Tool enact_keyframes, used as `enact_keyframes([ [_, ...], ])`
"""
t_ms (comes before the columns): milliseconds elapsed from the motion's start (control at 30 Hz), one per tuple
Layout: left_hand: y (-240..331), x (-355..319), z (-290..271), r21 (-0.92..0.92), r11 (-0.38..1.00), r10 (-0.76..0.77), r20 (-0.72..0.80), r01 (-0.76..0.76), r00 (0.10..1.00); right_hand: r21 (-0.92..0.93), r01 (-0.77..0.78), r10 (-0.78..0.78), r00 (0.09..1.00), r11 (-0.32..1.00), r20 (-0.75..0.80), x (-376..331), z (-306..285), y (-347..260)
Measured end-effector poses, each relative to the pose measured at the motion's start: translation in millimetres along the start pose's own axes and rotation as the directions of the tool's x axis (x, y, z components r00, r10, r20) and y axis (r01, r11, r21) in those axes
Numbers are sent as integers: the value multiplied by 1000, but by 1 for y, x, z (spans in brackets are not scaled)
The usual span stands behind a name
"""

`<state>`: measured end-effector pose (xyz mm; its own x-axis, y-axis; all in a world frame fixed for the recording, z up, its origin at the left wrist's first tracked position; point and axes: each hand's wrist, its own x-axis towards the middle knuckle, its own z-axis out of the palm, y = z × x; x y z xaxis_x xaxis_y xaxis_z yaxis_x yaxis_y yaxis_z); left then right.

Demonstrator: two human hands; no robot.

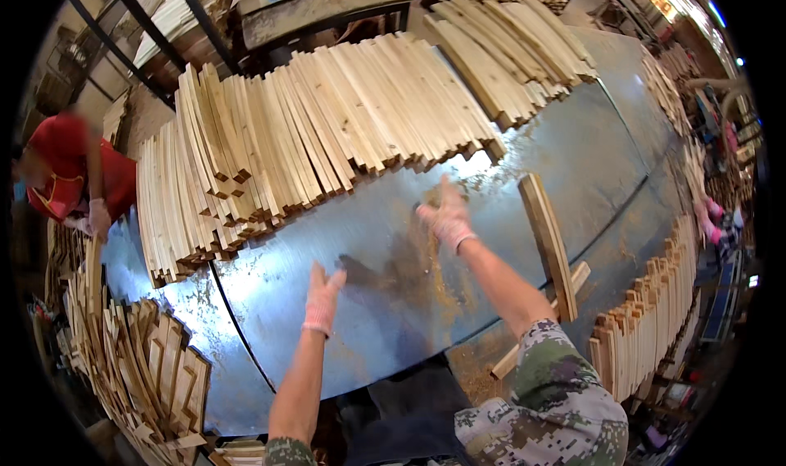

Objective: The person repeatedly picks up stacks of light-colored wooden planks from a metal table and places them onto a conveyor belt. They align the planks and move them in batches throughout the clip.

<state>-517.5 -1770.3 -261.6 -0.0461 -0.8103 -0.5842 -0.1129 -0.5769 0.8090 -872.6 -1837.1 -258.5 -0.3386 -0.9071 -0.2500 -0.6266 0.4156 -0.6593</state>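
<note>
Both my hands wear pale pinkish gloves and reach over a blue-grey metal table [368, 269]. My left hand [322, 300] hovers with thumb and fingers apart, holding nothing. Farther forward and to the right, my right hand [448, 219] is open too, its fingers stretched toward the front ends of a long row of wooden strips [352, 106], with a gap between. Some strips lie on top of that row at its left end. Right of my right forearm, a couple of wooden strips [548, 245] lie side by side, crossing over another strip [508, 362].
Behind on the right lies another group of wooden strips [508, 52]. A stack of strips [651, 314] stands at the right, and a loose pile [155, 368] at the lower left. A co-worker in red [78, 171] stands at the far left. Sawdust and dark seams mark the tabletop.
</note>
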Motion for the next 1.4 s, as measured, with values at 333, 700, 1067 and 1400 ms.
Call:
enact_keyframes([
  [333, 37, 187, 33, -333, 933, 4, -373, -138, 928, -27, -140, 134, 978, 990, -158, 147, -15, 18],
  [700, 20, 214, 60, -91, 986, 62, -582, -141, 811, -6, 29, -30, 982, 1000, -187, 167, -7, 47],
  [1067, 31, 216, 57, -139, 982, 29, -545, -125, 838, -183, -196, 179, 978, 963, -105, 169, -6, 4],
  [1400, 52, 217, 51, 258, 947, 303, -527, -191, 794, -222, -120, 75, 977, 968, -199, 155, 0, -2],
])
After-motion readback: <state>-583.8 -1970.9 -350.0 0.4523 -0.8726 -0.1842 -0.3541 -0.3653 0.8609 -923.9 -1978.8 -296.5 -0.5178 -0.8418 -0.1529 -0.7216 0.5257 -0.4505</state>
